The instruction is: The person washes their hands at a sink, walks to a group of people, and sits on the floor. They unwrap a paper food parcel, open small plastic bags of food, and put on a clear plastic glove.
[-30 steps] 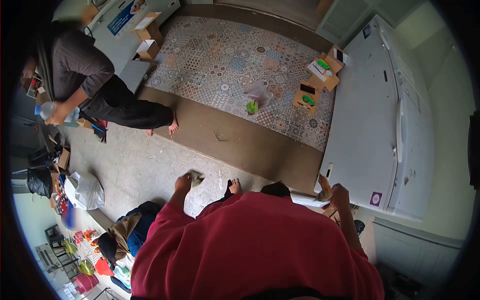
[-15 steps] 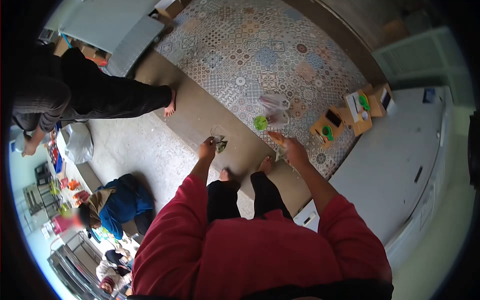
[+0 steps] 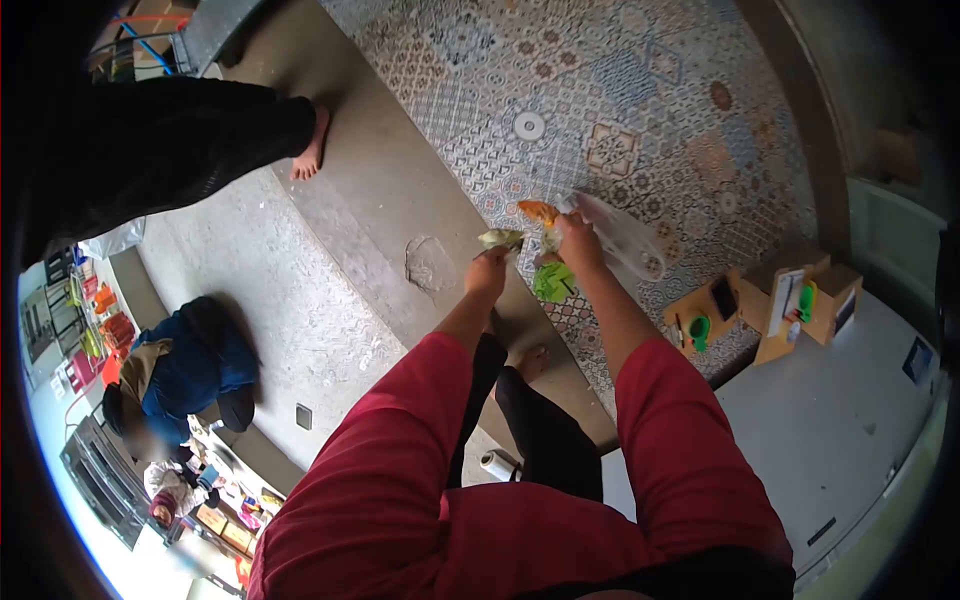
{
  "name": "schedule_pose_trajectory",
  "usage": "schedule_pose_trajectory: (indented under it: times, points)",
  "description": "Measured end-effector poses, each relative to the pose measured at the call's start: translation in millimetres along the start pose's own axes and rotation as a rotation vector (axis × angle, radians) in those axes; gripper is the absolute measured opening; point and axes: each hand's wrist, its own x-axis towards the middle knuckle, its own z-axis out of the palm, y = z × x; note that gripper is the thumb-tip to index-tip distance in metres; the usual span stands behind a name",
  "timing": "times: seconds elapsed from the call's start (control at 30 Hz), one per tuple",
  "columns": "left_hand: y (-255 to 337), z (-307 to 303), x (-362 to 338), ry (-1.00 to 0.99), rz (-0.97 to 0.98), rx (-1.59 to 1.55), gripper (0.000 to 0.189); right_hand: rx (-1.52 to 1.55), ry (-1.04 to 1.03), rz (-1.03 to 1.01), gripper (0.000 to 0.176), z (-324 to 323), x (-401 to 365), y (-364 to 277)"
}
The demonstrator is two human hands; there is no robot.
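Observation:
My left hand (image 3: pixel 486 274) is closed on a small packet with pale green contents (image 3: pixel 501 239), above the edge of the step. Close beside it, my right hand (image 3: pixel 577 243) grips an orange packet (image 3: pixel 538 212), with a small clear packet (image 3: pixel 551 238) hanging under the fingers. What exactly is inside these packets is too small to tell. Below my right hand, a bright green item (image 3: pixel 553 283) lies on the patterned floor. A clear plastic bag (image 3: pixel 622 237) spreads just right of that hand. To the left, a thin clear plastic piece (image 3: pixel 428 265) is on the concrete step.
Cardboard boxes (image 3: pixel 775 305) with green cups (image 3: pixel 700 330) and a phone (image 3: pixel 724 297) are at right, by a white appliance (image 3: pixel 820 420). One person's bare foot (image 3: pixel 311 150) is on the step (image 3: pixel 350 205). A person in blue (image 3: pixel 190 365) bends at lower left.
My hands have come closer together, the left moving right and up, the right moving up. The clear plastic near my left hand now lies apart from it. My view has turned and shifted.

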Motion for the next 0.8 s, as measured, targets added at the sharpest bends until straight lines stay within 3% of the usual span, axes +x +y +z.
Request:
schedule_pose_trajectory:
  times: [0.07,0.13,0.17,0.2,0.27,0.3,0.37,0.43,0.47,0.53,0.57,0.6,0.63,0.67,0.7,0.73,0.77,0.8]
  points:
    - [-3,18,16,-0.072,-0.006,0.004,0.029,-0.013,-0.079,0.028,0.024,24,14,9]
    - [-6,31,23,-0.174,0.024,-0.017,0.034,0.23,-0.236,0.277,0.022,41,20,14]
    - [-14,39,21,-0.264,0.084,-0.043,0.038,0.309,-0.451,0.397,0.031,22,22,5]
    - [-21,42,15,-0.269,0.066,-0.049,0.038,0.306,-0.47,0.398,0.031,31,14,10]
    - [-30,42,4,-0.428,0.065,-0.027,0.059,0.349,-0.347,0.29,0.042,36,1,21]
    - [-29,28,-9,-0.523,-0.06,-0.034,0.069,0.393,-0.264,0.219,0.052,26,-7,22]
    - [-97,51,-40,-0.16,0.156,0.399,0.067,0.509,-0.206,0.355,0.049,-4,-37,24]
    - [-85,-22,-92,-0.396,-0.018,-0.018,0.06,0.443,-0.313,0.405,0.047,-43,-87,34]
    - [-115,-30,-122,-0.319,0.019,-0.05,0.055,0.48,-0.289,0.442,0.045,-57,-118,39]
    - [-117,-92,-194,-0.443,-0.132,0.14,0.055,0.433,-0.467,0.589,0.048,-117,-188,33]
    - [-122,-120,-237,-0.403,-0.116,0.17,0.052,0.22,-0.451,0.424,0.045,-125,-236,52]
    - [-148,-136,-278,-0.386,-0.128,0.202,0.05,0.195,-0.567,0.398,0.051,-143,-276,65]
    - [-182,-147,-317,-0.4,-0.204,0.218,0.049,0.06,-0.718,0.354,0.049,-142,-318,91]
    - [-171,-174,-347,-0.46,-0.34,0.359,0.048,0.059,-0.786,0.246,0.043,-145,-349,112]
    - [-166,-192,-380,-0.372,-0.311,0.437,0.047,-0.171,-1.006,0.132,0.052,-73,-397,186]
    - [-148,-215,-404,-0.393,-0.406,0.396,0.047,-0.134,-1.271,0.266,0.047,-168,-360,129]
    - [-136,-226,-430,-0.321,-0.424,0.377,0.047,0.212,-1.221,0.547,0.043,-186,-369,137]
    - [-125,-228,-461,-0.271,-0.506,0.314,0.047,0.237,-1.178,0.591,0.041,-209,-362,128]
